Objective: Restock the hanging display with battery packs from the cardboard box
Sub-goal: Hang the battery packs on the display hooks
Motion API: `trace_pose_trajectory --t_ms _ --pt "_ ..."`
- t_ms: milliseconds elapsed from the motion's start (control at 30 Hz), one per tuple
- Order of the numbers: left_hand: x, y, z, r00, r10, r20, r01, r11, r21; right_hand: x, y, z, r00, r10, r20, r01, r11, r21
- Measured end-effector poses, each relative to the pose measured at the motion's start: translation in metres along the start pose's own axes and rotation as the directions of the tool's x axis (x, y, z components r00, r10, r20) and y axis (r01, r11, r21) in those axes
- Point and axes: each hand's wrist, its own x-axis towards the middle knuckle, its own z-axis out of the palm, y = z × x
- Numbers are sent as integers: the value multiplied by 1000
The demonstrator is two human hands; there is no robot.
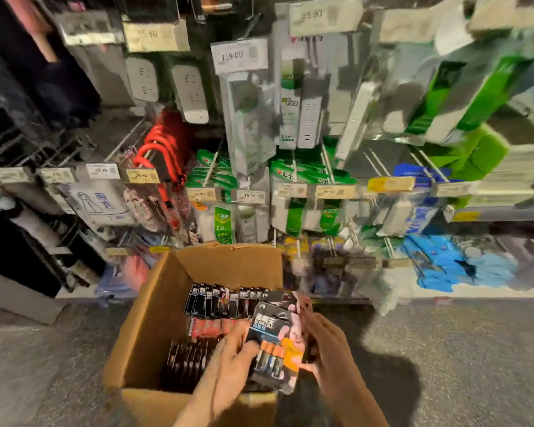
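Over the box's near right corner, a battery pack is gripped between both hands. The left hand pinches its lower left edge, thumb on the face, and the right hand curls round its right edge. Its long axis runs up and away, top end toward the display, which hangs ahead beyond the box's far wall. More packs stand in rows inside. The box sits on a grey speckled floor in a shop aisle.

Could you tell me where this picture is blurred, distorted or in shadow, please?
Head view: the hanging display smears and bends toward the right edge; the battery pack in the left hand and right hand is sharper; a dark shadow falls on the floor right of the cardboard box.
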Motion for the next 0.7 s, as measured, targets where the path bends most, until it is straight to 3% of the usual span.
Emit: trace_pose_trajectory --t_ms 233,367,567,600,633,700 --pt "-39 27 133 1000 12 13 -5 903 -430 -61 -51 -119 973 -134 -187 132 991 -28" --pt "-60 44 188 1000 -6 -14 -1 881 -473 -102 -75 -190 941 -289 -174 276 957 -95" --pt "-83 93 237 987 162 -1 -151 918 -366 -131 -112 -249 867 -469 -172 389 850 -356" --pt "-84 102 241 982 189 -3 -178 918 -354 -134 -121 -250 838 -510 -192 443 843 -306" --pt "-85 112 245 976 218 -7 -207 917 -341 -138 -133 -251 867 -478 -142 450 872 -193" --pt "-83 132 248 961 276 -20 -269 912 -309 -142 -155 -257 853 -520 34 520 846 -120"
